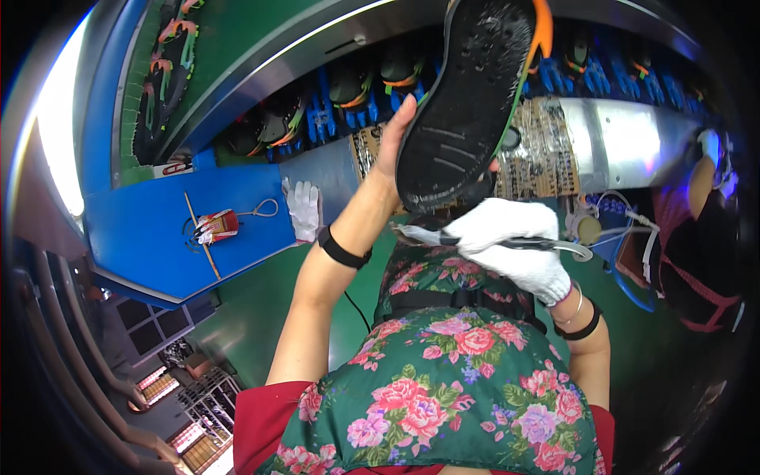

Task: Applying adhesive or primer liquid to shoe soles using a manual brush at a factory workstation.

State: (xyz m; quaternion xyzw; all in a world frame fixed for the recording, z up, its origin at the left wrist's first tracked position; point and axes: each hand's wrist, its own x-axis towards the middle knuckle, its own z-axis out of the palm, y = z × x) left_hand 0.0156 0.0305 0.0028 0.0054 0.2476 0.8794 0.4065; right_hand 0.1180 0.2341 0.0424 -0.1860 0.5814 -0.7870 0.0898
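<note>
A shoe (467, 103) is raised in front of me, its black underside facing me, with orange and green along its edge. My left hand (389, 146), bare, grips it around the toe-side end; the thumb shows on the left edge and a fingertip on the right, while the other fingers are hidden behind it. In my right hand (511, 241), which wears a white knitted glove, is a brush (423, 235) with a dark handle and a pale tube at its rear. The bristles point left, just below the shoe's lower end, seemingly apart from it.
Beyond the shoe runs a conveyor (313, 166) with taped cardboard. Behind it hang several shoes (348, 87) on blue holders. A blue side table (158, 237) bears a white glove (303, 210) and a red-labelled container (218, 227). At right, another person's arm (701, 186) reaches over the conveyor.
</note>
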